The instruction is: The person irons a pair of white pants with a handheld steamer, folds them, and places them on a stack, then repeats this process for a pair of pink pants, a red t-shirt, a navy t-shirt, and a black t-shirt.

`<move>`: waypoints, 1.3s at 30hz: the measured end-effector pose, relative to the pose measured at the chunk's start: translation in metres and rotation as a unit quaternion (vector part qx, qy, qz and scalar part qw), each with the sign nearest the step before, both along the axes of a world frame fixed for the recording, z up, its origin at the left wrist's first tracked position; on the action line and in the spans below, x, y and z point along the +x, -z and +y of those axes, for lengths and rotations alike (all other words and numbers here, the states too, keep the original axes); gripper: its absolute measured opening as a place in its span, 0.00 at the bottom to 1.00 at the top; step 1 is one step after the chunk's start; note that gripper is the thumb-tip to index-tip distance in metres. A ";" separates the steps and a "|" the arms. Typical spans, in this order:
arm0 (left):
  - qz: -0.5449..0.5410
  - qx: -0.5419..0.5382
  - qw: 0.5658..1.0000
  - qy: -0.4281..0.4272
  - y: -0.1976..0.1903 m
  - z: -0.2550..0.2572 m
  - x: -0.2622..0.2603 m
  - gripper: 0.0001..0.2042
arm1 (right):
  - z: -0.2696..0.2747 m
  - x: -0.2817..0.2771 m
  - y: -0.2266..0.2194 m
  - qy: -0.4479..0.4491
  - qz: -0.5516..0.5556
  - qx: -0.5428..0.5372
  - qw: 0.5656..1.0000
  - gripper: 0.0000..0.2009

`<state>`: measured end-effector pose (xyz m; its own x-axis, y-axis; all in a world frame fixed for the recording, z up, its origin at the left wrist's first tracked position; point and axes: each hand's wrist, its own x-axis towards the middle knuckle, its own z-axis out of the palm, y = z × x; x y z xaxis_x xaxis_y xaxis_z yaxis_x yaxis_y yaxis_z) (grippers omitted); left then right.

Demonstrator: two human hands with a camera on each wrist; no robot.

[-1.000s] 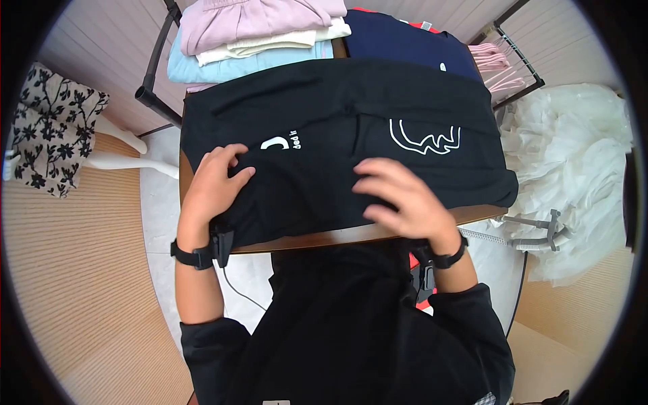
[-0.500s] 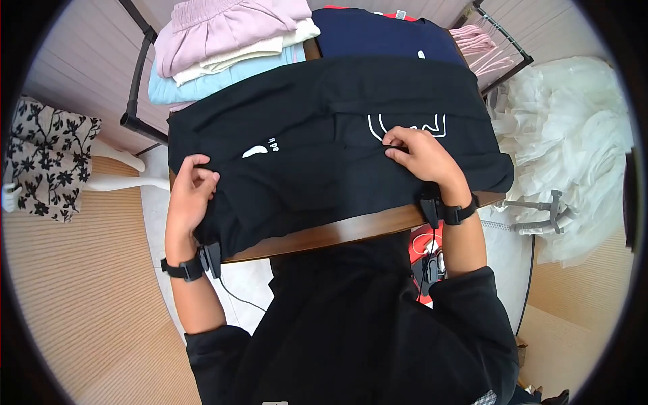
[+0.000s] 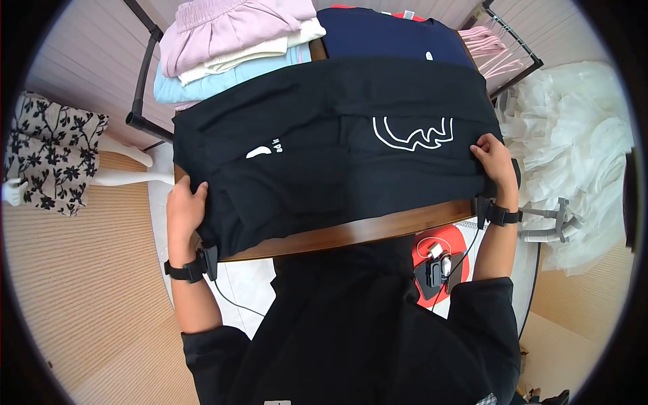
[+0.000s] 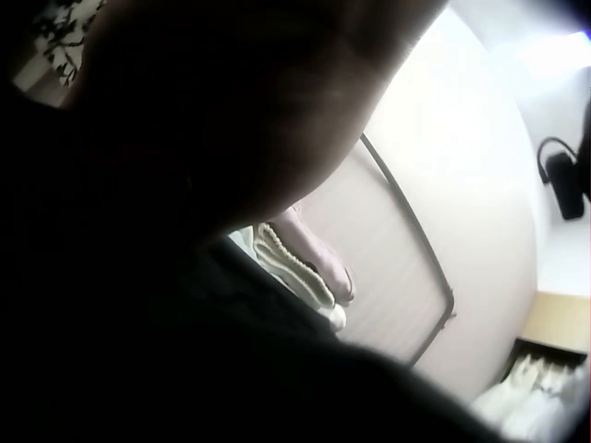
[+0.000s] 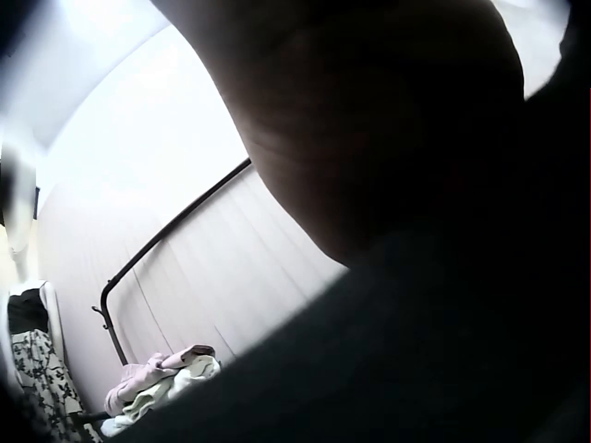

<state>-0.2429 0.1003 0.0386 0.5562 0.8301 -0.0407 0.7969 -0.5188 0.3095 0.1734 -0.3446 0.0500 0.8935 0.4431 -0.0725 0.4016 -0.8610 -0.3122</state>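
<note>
A black shirt (image 3: 297, 182) with white prints lies folded in a wide band across the wooden table (image 3: 351, 233). At its left edge my left hand (image 3: 185, 208) grips the cloth, thumb on top. My right hand (image 3: 496, 162) pinches the shirt near its right end, beside the white outline print (image 3: 412, 138). In the left wrist view the palm (image 4: 305, 120) and dark cloth fill most of the picture. The right wrist view likewise shows mostly the shadowed hand (image 5: 342, 120) over dark fabric; the fingertips are hidden there.
Folded pink, cream and light blue clothes (image 3: 233, 40) are stacked behind the shirt. A navy garment (image 3: 385, 40) lies to their right. Pink hangers (image 3: 482, 44) hang on a black rack. White ruffled fabric (image 3: 567, 155) stands at right, a mannequin in a floral skirt (image 3: 50, 155) at left.
My right hand has moved rightward across the shirt from beside the outline print to its right end. The left hand has shifted to the left edge and closed on the cloth.
</note>
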 end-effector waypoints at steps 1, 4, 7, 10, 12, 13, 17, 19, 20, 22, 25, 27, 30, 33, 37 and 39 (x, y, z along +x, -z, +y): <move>-0.026 -0.005 0.999 0.018 0.003 0.005 -0.002 0.18 | -0.005 0.006 0.008 0.000 0.011 0.027 1.000 0.11; -0.159 -0.105 0.981 -0.048 0.025 0.036 -0.025 0.17 | -0.007 0.010 0.010 -0.005 0.023 0.052 0.998 0.10; -0.105 -0.070 0.990 -0.060 0.028 0.041 -0.031 0.17 | -0.008 0.011 0.004 -0.028 0.028 0.039 0.998 0.09; -0.070 0.000 0.997 -0.044 0.040 0.049 -0.044 0.17 | -0.014 0.023 -0.001 -0.029 0.091 0.052 0.994 0.08; -0.061 -0.005 0.996 -0.072 0.010 0.020 -0.025 0.19 | -0.034 0.049 0.002 -0.023 0.066 0.077 0.995 0.07; -0.069 0.023 0.994 -0.083 0.008 0.012 -0.022 0.20 | -0.042 0.063 0.000 0.014 0.025 0.071 0.997 0.09; -0.149 0.013 0.988 0.036 -0.001 -0.041 -0.001 0.21 | -0.072 0.119 0.029 0.098 -0.023 0.092 0.991 0.15; -0.127 0.009 0.985 0.116 0.000 -0.074 0.012 0.26 | -0.065 0.132 0.032 0.092 0.058 0.073 0.991 0.17; -0.072 -0.017 0.991 0.112 0.005 -0.085 0.013 0.32 | -0.061 0.133 0.028 0.096 0.056 0.074 0.991 0.17; -0.014 0.024 0.993 0.114 0.012 -0.093 0.015 0.37 | -0.055 0.139 0.021 0.091 0.047 0.013 0.995 0.19; 0.002 0.021 0.993 0.118 0.011 -0.088 0.008 0.38 | -0.056 0.152 0.021 0.061 0.060 -0.028 0.996 0.18; 0.003 0.019 0.992 0.123 0.010 -0.083 0.003 0.39 | -0.060 0.152 0.019 0.033 0.045 -0.029 0.998 0.18; -0.017 -0.006 0.992 0.121 0.010 -0.077 -0.009 0.37 | -0.068 0.129 -0.007 0.010 0.092 0.008 0.996 0.18; -0.063 -0.069 0.990 0.105 -0.007 -0.079 -0.008 0.35 | -0.084 0.085 -0.038 0.026 0.187 0.041 0.981 0.20; -0.108 -0.001 0.983 0.148 -0.036 -0.078 0.024 0.27 | -0.118 0.066 -0.029 0.025 0.209 -0.012 0.977 0.24; -0.133 -0.018 0.974 0.181 -0.061 -0.087 0.064 0.24 | -0.128 0.060 -0.023 0.032 0.132 -0.019 0.991 0.26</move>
